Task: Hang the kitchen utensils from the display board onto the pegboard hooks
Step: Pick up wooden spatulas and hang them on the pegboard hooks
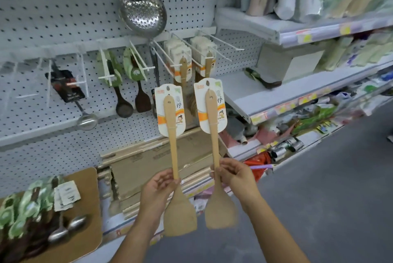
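Note:
My left hand pinches the lower handle of a wooden spatula, held upright with its blade down and a white-and-orange card round the handle. My right hand pinches a second, matching wooden spatula the same way. Both handle tops reach just below the white pegboard hooks, where more of the same spatulas hang. The brown display board lies at the lower left with several green-carded spoons and metal ladles on it.
A large steel skimmer hangs above the hooks. Dark wooden spoons and a metal ladle hang to the left. Cardboard boxes are stacked below. Stocked shelves run to the right beside a grey floor.

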Action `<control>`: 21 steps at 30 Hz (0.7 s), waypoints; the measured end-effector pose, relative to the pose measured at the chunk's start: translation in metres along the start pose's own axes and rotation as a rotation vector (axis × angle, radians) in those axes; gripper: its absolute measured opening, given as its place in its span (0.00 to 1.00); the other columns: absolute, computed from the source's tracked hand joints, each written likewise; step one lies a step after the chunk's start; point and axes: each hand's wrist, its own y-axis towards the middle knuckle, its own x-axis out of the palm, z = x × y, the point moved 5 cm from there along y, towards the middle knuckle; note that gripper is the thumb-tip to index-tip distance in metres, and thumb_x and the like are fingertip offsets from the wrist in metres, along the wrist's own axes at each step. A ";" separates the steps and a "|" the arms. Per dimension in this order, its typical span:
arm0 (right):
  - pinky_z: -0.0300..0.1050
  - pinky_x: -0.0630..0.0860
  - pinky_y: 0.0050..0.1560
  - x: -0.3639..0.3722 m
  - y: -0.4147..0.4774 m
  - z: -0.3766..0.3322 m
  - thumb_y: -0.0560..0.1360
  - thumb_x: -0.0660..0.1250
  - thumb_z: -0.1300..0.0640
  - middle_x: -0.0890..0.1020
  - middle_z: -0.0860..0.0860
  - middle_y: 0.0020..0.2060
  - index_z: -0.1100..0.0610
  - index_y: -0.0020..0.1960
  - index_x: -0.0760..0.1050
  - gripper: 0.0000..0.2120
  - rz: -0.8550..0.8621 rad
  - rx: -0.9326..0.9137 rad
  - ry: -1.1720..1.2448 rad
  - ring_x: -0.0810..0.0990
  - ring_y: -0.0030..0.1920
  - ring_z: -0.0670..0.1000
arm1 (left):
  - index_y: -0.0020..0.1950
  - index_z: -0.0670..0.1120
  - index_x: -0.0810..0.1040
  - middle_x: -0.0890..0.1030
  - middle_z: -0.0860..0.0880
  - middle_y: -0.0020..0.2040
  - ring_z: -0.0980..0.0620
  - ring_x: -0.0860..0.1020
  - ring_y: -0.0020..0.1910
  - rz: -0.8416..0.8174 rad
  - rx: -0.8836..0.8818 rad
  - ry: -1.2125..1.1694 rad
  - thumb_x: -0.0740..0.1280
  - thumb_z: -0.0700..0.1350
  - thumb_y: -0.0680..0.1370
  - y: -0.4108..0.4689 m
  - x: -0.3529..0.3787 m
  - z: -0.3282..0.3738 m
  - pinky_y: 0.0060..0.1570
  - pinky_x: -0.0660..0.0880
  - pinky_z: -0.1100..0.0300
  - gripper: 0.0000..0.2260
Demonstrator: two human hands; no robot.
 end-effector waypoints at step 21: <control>0.56 0.81 0.50 -0.108 0.197 -0.022 0.78 0.66 0.69 0.86 0.58 0.39 0.64 0.54 0.80 0.07 -0.184 0.021 -0.033 0.84 0.40 0.53 | 0.51 0.43 0.81 0.86 0.49 0.40 0.56 0.83 0.40 0.338 0.083 0.029 0.70 0.27 0.72 0.069 0.131 -0.001 0.43 0.79 0.67 0.14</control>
